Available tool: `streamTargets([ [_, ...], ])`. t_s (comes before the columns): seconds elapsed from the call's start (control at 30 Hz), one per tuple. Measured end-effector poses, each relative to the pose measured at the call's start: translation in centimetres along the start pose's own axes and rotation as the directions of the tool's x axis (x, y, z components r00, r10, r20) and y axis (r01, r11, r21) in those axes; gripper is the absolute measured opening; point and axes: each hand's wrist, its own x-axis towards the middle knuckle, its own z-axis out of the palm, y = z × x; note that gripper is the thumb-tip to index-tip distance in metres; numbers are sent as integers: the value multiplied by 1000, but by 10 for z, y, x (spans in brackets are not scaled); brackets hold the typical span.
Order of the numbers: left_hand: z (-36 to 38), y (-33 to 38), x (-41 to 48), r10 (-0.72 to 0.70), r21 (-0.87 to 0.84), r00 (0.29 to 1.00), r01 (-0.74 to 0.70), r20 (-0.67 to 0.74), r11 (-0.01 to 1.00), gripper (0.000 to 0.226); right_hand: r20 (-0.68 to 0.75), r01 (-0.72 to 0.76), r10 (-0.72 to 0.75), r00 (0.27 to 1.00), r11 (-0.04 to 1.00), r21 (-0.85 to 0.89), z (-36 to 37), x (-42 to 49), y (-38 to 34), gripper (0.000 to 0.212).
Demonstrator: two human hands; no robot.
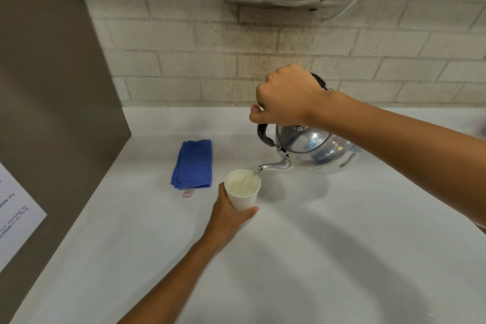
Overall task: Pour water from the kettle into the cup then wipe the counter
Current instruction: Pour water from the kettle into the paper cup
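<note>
Left hand [228, 214] fingers wrapping paper cup [243, 190], right hand [282, 97] fist gripping tilted shiny kettle [313, 148] handle

The right hand [285, 96] is balled into a fist, knuckles up, its fingers [256, 114] curled under and clamped on the kettle handle [264, 134], with the bare forearm running off toward the right edge. The left hand [228, 214] reaches in from below, thumb to the right and fingers wrapped behind the cup [243, 189], gripping its lower half with the wrist straight.
</note>
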Motion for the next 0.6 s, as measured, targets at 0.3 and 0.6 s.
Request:
streamTargets([
  [0.3, 0, -1, 2, 2, -10, 1000, -2, 1, 1000, 79, -18, -132, 134, 991, 987, 90, 12, -9, 9, 50],
  [0.6, -2, 1, 1, 47, 16, 999, -46, -13, 999, 81, 21, -366, 374, 927, 893, 261, 46, -29, 31, 52],
])
